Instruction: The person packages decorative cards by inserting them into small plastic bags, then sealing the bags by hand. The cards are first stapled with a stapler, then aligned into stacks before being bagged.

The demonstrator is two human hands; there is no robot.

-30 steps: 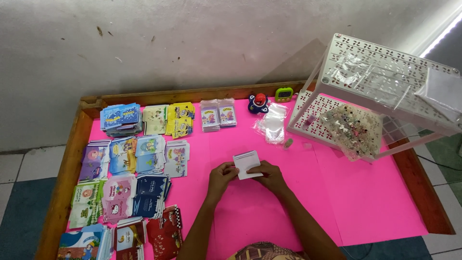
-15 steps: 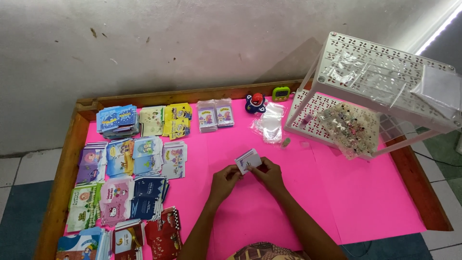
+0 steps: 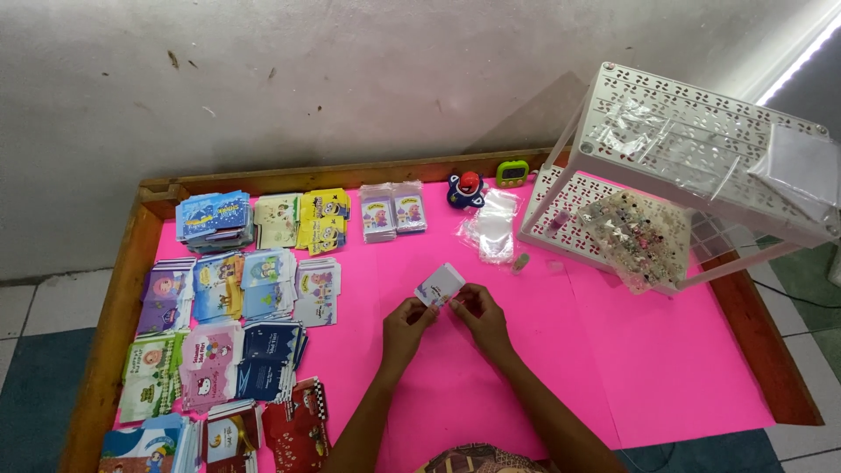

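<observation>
A small white card (image 3: pixel 440 284) with a little picture on it is held tilted just above the pink sheet (image 3: pixel 666 359), near the middle of the table. My left hand (image 3: pixel 406 322) pinches its lower left edge. My right hand (image 3: pixel 479 315) is at its lower right corner with the fingers curled against it. Both forearms reach in from the bottom of the view.
Stacks of coloured printed packets (image 3: pixel 245 289) fill the left half. Clear plastic bags (image 3: pixel 492 226) lie behind the hands, with a blue and red toy (image 3: pixel 466 189) and a green timer (image 3: pixel 512 172) at the back. A white perforated rack (image 3: pixel 701 166) stands on the right. A wooden rim (image 3: pixel 105 333) borders the table.
The card has turned from lying flat to tilted up on its corner, and both hands have drawn closer under it. The head view shifted slightly.
</observation>
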